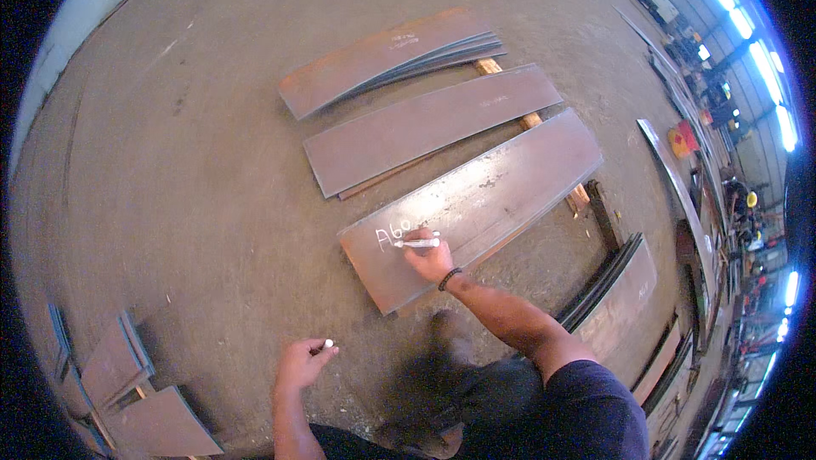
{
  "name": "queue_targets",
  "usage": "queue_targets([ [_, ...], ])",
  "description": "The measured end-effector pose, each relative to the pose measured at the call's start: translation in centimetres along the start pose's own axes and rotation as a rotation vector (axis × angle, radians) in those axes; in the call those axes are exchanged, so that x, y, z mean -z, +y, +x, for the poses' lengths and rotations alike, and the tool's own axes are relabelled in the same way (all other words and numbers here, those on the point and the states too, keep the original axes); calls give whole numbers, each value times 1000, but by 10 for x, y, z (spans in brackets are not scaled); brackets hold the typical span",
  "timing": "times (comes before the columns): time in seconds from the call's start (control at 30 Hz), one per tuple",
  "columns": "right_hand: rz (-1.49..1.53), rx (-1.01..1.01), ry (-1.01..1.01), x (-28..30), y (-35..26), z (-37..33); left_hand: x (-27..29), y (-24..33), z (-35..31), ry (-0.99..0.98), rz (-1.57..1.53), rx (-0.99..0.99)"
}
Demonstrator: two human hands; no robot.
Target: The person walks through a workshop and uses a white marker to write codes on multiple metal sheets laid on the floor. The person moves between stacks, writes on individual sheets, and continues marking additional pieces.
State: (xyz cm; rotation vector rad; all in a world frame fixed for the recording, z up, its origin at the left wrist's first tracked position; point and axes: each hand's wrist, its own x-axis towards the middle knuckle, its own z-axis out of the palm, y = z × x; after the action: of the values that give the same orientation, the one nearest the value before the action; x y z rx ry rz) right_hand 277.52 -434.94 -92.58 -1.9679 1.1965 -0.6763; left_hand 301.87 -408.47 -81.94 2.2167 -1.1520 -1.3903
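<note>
My right hand [432,261] grips a white paint marker [420,243], its tip against the near steel plate [510,173]. White handwritten marks [394,231] stand on that plate beside the tip. A dark beaded bracelet [449,279] circles my right wrist. Lower left, away from the plate, my left hand [301,365] is closed with a small white cap [328,343] pinched at its fingertips. Beyond the near plate lie a middle steel plate [425,130] and a far stack of plates [382,56], both bearing faint white writing.
Wooden blocks [578,197] prop up the plates on the concrete floor [195,162]. More plates lean at right [616,298], and cut steel pieces [161,422] lie at lower left. A long metal bar [680,196] and a red-and-yellow container [682,139] are farther right.
</note>
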Motion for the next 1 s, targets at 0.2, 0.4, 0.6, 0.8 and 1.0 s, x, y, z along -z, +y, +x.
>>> queue_targets([
  [0.2,14,-12,12,8,-13,7,-6,-3,8,19,-70,-9],
  [0.4,-33,1,32,6,-8,8,-9,-7,12,-8,-20,17],
  [0.6,5,-54,4,4,-7,9,-12,-13,17,-9,-37,33],
  [0.8,64,23,17,-2,-4,10,-8,-11,13,-33,8,41],
  [1.0,41,28,25,3,-13,9,-6,-5,10,-26,-23,-3],
])
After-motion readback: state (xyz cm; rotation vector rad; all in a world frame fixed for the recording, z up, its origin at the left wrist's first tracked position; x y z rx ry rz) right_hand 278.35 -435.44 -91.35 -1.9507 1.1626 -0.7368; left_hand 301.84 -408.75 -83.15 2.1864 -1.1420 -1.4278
